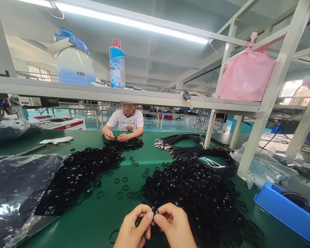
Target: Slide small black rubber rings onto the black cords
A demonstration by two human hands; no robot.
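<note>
My left hand (137, 225) and my right hand (173, 224) meet at the near edge of a large pile of black rubber rings (191, 186). Thumbs and forefingers are pinched together, tip to tip, on a small black ring that is mostly hidden by the fingers. More black shows inside the curled fingers of my left hand. A loose ring (114, 236) lies on the green tabletop left of that hand. Other single rings (125, 187) are scattered between this pile and a second long pile (85, 168) on the left.
Across the table, a person in a striped shirt (126, 120) handles rings with both hands. Coiled black cables (186, 146) lie behind my pile. A blue bin (286, 210) stands at right, a plastic bag (18, 196) at left. The overhead shelf (144, 94) carries a jug and spray can.
</note>
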